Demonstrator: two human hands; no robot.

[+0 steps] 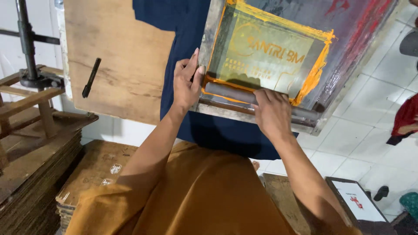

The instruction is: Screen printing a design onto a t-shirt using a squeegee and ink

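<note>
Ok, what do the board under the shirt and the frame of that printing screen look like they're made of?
The flat tan board looks like bare plywood: matt, with visible grain and scuffs. The grey rectangular screen frame seems to be metal, perhaps aluminium, with a dull sheen, smeared with orange ink; the left hand steadies it.
</note>
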